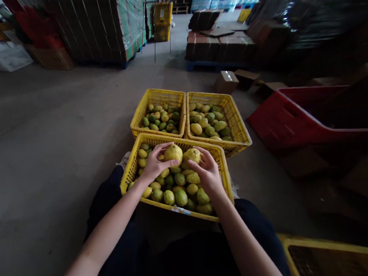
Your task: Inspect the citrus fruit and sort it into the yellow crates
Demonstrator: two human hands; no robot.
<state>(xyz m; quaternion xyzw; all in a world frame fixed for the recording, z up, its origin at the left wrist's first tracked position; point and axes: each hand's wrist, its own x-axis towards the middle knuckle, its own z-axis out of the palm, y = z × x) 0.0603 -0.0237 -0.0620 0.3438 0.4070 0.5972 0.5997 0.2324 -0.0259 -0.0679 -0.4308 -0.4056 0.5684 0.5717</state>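
Observation:
My left hand (155, 162) is closed around a large yellow lemon (173, 154), thumb in front and fingers behind. A second big lemon (192, 156) sits in my right hand (208, 170), gripped between thumb and fingers. Both fruits are held side by side above a yellow plastic crate (132, 167) in front of my knees. That crate is filled with yellow and green lemons (180, 196). Behind it stand two more yellow crates, the left one (134, 120) with mostly green and small lemons, the right one (242, 129) with larger yellow-green lemons.
A red plastic bin (284, 117) stands to the right, with cardboard boxes (226, 82) around it. At the lower right is part of another yellow crate (339, 249). Farther back are wrapped pallet stacks (98, 25) and flattened cardboard on a blue pallet (203, 65).

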